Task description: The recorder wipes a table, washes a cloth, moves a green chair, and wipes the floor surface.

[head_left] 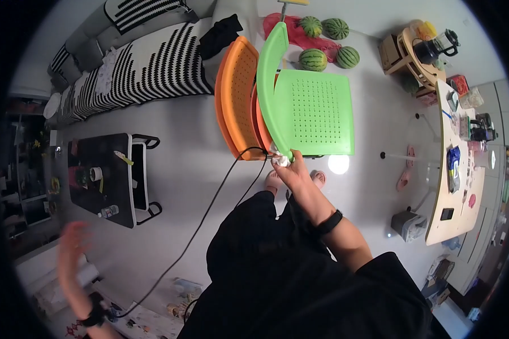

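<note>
My right hand (293,170) is closed around a crumpled white wipe or tissue (281,161). It presses at the near end of the curved backrest of a green plastic chair (268,84), whose seat has rows of small holes. Orange plastic chairs (239,80) are stacked closely with the green one, on its left. A black cable (203,220) loops beside the wipe and runs down toward my left wrist; I cannot tell where it ends. Out at the lower left, my left hand (73,237) is raised, blurred, with fingers apart and nothing visible in it.
Several watermelons (313,60) and a red net (280,29) lie beyond the chairs. A sofa (131,72) with a striped cover stands upper left, a black low table (102,182) below it. On the right are a wooden table (434,220), a bin (407,225) and pink slippers (405,176).
</note>
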`<state>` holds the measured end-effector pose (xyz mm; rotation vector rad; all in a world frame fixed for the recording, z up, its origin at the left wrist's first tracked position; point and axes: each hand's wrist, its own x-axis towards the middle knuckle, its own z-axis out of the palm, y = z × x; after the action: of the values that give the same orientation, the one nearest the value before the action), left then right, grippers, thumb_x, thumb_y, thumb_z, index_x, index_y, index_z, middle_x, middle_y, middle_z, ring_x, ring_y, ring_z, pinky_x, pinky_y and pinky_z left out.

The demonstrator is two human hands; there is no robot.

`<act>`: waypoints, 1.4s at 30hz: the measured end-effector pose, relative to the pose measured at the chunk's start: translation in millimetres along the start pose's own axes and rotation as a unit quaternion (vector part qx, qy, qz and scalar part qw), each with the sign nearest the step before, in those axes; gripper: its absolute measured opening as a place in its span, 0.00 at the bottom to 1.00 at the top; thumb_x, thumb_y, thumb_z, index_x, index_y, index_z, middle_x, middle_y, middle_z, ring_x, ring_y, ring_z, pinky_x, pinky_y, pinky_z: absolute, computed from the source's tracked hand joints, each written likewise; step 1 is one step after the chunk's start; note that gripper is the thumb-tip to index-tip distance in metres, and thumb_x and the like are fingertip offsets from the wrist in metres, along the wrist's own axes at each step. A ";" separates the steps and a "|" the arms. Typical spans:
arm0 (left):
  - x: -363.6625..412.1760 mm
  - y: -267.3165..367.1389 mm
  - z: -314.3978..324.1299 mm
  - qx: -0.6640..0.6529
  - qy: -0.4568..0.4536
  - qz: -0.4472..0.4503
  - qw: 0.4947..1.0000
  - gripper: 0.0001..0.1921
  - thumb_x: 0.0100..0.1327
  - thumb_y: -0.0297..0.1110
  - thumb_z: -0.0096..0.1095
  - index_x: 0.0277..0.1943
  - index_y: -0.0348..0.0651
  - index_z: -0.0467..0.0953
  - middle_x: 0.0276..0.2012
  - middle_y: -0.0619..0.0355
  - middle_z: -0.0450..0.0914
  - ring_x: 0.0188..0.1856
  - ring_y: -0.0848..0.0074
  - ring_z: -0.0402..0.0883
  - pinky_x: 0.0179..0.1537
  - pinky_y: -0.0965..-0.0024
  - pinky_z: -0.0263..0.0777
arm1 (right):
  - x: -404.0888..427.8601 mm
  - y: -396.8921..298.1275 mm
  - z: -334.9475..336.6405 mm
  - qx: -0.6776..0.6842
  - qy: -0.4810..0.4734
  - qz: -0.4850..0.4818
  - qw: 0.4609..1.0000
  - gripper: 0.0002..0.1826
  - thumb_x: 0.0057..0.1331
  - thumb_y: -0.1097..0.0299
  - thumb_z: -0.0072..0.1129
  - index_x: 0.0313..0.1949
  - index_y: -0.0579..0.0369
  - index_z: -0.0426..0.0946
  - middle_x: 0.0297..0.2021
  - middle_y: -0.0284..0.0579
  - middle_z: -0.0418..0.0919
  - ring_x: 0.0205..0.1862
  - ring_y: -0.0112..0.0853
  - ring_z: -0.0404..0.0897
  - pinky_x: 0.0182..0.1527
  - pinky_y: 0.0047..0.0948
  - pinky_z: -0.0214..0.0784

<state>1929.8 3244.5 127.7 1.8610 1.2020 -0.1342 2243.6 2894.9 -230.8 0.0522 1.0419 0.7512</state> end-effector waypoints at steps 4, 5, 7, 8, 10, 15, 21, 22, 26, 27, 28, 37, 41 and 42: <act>85.3 -63.2 168.7 0.064 -0.236 0.031 0.969 0.22 0.61 0.36 0.52 0.56 0.37 0.62 0.53 0.54 0.67 0.57 0.71 0.62 0.57 0.71 0.55 | 6.4 -7.6 -9.3 -0.039 -0.017 -0.008 0.999 0.11 0.61 0.66 0.44 0.42 0.54 0.66 0.37 0.39 0.71 0.36 0.31 0.69 0.39 0.30 0.61; 104.9 -64.3 220.9 0.122 -0.252 0.101 0.955 0.29 0.60 0.40 0.53 0.60 0.34 0.55 0.58 0.45 0.60 0.61 0.65 0.58 0.60 0.69 0.51 | 0.9 -1.7 -11.6 -0.037 -0.017 -0.012 0.999 0.11 0.61 0.66 0.44 0.42 0.54 0.66 0.37 0.39 0.71 0.36 0.31 0.69 0.39 0.30 0.61; 133.4 -71.6 306.4 0.123 -0.242 0.147 0.951 0.38 0.59 0.44 0.54 0.62 0.28 0.44 0.62 0.38 0.49 0.65 0.60 0.49 0.62 0.68 0.46 | -23.0 22.9 -9.3 -0.327 -0.146 -0.174 0.918 0.11 0.61 0.66 0.44 0.43 0.54 0.65 0.37 0.40 0.70 0.36 0.32 0.69 0.39 0.31 0.61; 144.9 -94.7 342.9 0.069 -0.255 0.146 0.953 0.35 0.60 0.44 0.53 0.61 0.29 0.49 0.57 0.39 0.58 0.60 0.61 0.58 0.59 0.69 0.52 | -19.1 25.7 -7.1 -0.329 -0.147 -0.168 0.918 0.11 0.61 0.66 0.44 0.43 0.54 0.65 0.37 0.40 0.70 0.36 0.32 0.69 0.39 0.31 0.61; 148.6 -90.5 388.0 0.015 -0.289 0.154 0.945 0.32 0.60 0.45 0.51 0.59 0.30 0.53 0.52 0.41 0.67 0.56 0.62 0.66 0.56 0.70 0.58 | -0.5 6.5 -5.3 -0.095 0.001 0.024 0.995 0.12 0.61 0.65 0.45 0.44 0.53 0.65 0.39 0.41 0.70 0.37 0.32 0.69 0.40 0.33 0.61; 92.8 -67.5 350.8 0.332 -0.493 0.148 0.791 0.12 0.60 0.32 0.46 0.46 0.45 0.71 0.26 0.57 0.76 0.31 0.67 0.75 0.36 0.66 0.68 | -5.9 6.3 -3.8 -0.133 -0.012 -0.029 0.991 0.13 0.62 0.63 0.45 0.45 0.53 0.65 0.40 0.42 0.71 0.37 0.34 0.70 0.40 0.33 0.64; 112.5 -158.9 285.3 0.579 -0.448 0.048 0.680 0.26 0.51 0.37 0.62 0.51 0.35 0.64 0.50 0.44 0.68 0.52 0.55 0.67 0.51 0.61 0.65 | 4.0 29.0 -7.6 -0.098 -0.051 0.113 0.987 0.16 0.62 0.59 0.46 0.45 0.54 0.65 0.33 0.43 0.72 0.28 0.34 0.73 0.28 0.31 0.66; 114.8 -163.6 278.3 0.497 -0.384 0.110 0.770 0.27 0.52 0.36 0.62 0.52 0.34 0.63 0.51 0.44 0.67 0.54 0.55 0.66 0.53 0.61 0.63 | -2.6 35.3 -13.3 -0.092 -0.060 0.106 0.988 0.16 0.62 0.59 0.46 0.45 0.54 0.65 0.33 0.43 0.72 0.28 0.34 0.73 0.28 0.31 0.66; 136.7 -118.3 299.2 0.333 -0.211 0.152 0.906 0.24 0.57 0.31 0.55 0.55 0.33 0.60 0.55 0.44 0.64 0.57 0.56 0.62 0.56 0.63 0.59 | -41.9 35.0 -6.8 -0.437 0.099 0.136 0.883 0.13 0.62 0.68 0.40 0.43 0.61 0.68 0.36 0.49 0.74 0.33 0.36 0.76 0.30 0.30 0.67; 142.5 -98.7 311.9 0.287 -0.137 0.161 0.934 0.22 0.58 0.30 0.52 0.55 0.33 0.60 0.55 0.43 0.64 0.57 0.56 0.62 0.55 0.63 0.59 | -41.6 21.5 -11.8 -0.400 0.085 0.144 0.901 0.13 0.62 0.70 0.39 0.42 0.62 0.68 0.37 0.50 0.75 0.35 0.36 0.76 0.32 0.31 0.68; 144.7 -83.0 323.4 0.255 -0.095 0.191 0.943 0.18 0.60 0.29 0.49 0.53 0.34 0.63 0.52 0.44 0.67 0.53 0.56 0.67 0.53 0.63 0.61 | -46.2 12.3 -9.7 -0.385 0.080 0.122 0.911 0.13 0.62 0.70 0.39 0.42 0.62 0.68 0.37 0.50 0.75 0.35 0.36 0.76 0.32 0.31 0.68; 120.4 35.3 397.2 0.214 -0.168 0.378 0.885 0.14 0.57 0.23 0.48 0.47 0.36 0.68 0.41 0.46 0.73 0.41 0.59 0.72 0.44 0.63 0.64 | -134.8 -76.7 -33.5 -0.489 0.013 -0.311 0.815 0.18 0.60 0.61 0.44 0.47 0.58 0.67 0.36 0.42 0.72 0.35 0.29 0.72 0.31 0.26 0.66; 94.2 61.9 442.9 0.289 -0.289 0.467 0.784 0.13 0.58 0.26 0.48 0.47 0.34 0.68 0.42 0.45 0.72 0.44 0.55 0.70 0.46 0.62 0.63 | -184.7 -112.9 -90.4 -0.474 -0.003 -0.362 0.803 0.22 0.59 0.59 0.51 0.51 0.54 0.65 0.41 0.41 0.71 0.39 0.28 0.70 0.35 0.27 0.65; 83.8 68.4 455.5 0.311 -0.310 0.497 0.748 0.13 0.58 0.26 0.48 0.47 0.33 0.68 0.43 0.44 0.72 0.45 0.55 0.70 0.47 0.61 0.63 | -206.0 -116.7 -96.2 -0.456 0.018 -0.355 0.816 0.21 0.61 0.66 0.51 0.53 0.54 0.64 0.42 0.38 0.70 0.42 0.24 0.69 0.41 0.23 0.64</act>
<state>2186.3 2964.2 -145.7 2.4836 -0.4449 -0.5462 2171.6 2657.6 -169.0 -1.1310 0.5607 0.4840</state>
